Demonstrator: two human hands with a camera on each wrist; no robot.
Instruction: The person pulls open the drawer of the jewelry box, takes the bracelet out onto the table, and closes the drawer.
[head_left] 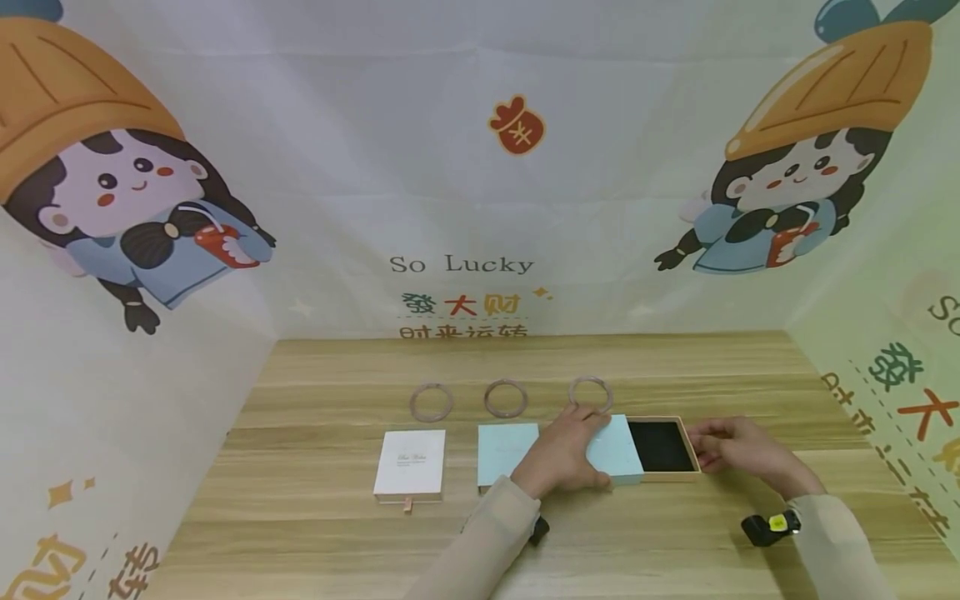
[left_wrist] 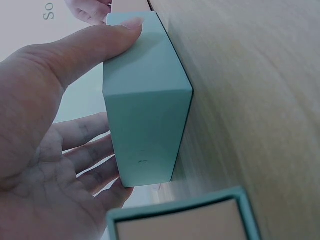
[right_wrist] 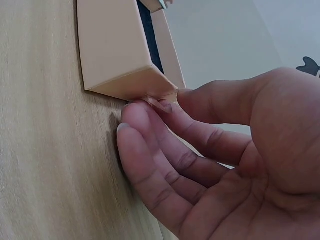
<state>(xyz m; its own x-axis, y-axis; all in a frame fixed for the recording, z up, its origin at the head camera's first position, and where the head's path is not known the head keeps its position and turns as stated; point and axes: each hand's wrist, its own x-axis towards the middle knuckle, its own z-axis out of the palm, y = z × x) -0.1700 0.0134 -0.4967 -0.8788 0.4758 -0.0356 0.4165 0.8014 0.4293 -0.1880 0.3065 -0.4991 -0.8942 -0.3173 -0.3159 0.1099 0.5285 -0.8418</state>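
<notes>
My left hand (head_left: 558, 454) grips a light blue box sleeve (head_left: 618, 450), thumb on its near side and fingers across to the far side. A peach-coloured drawer (right_wrist: 115, 45) with a black lining (head_left: 662, 446) sticks out of the sleeve's right end. At the drawer's outer end my right hand (head_left: 742, 446) pinches a small ribbon tab (right_wrist: 157, 104). Left of the left hand lies a second light blue box (head_left: 506, 450), partly hidden by that hand. Behind the gripped box lies a pale bangle (head_left: 591, 378), its near edge by the left fingertips.
A white box (head_left: 410, 458) with a ribbon tab toward the front stands at the left of the row. Two more bangles, a left one (head_left: 431, 385) and a middle one (head_left: 506, 382), lie behind the boxes. Printed cloth walls (head_left: 375, 167) enclose the wooden table (head_left: 337, 550).
</notes>
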